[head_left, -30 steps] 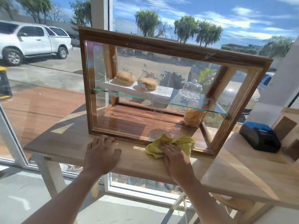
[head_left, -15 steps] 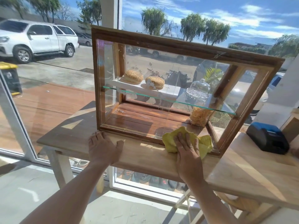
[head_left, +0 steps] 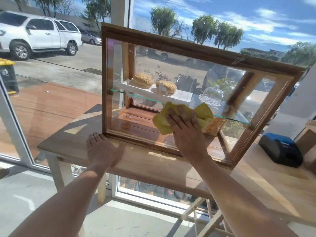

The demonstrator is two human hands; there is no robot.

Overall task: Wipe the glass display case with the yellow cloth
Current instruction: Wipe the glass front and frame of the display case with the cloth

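Note:
A wooden-framed glass display case [head_left: 186, 48] stands on a wooden table [head_left: 153, 166] by the window. My right hand [head_left: 186, 132] presses a crumpled yellow cloth [head_left: 164, 122] flat against the case's front glass, at about the height of the inner glass shelf. The fingers are spread over the cloth and cover its middle. My left hand [head_left: 102, 149] lies palm down on the table at the case's lower left corner, holding nothing. Two round buns [head_left: 143, 79] and a glass dome [head_left: 212, 96] show through the glass.
A black and blue device [head_left: 282, 149] sits on the table to the right of the case. A wooden box edge [head_left: 307, 134] is at the far right. Behind the case is a large window with a parking lot outside.
My right hand has carried the yellow cloth up from the table edge and bottom frame onto the front glass. My left hand stays on the table.

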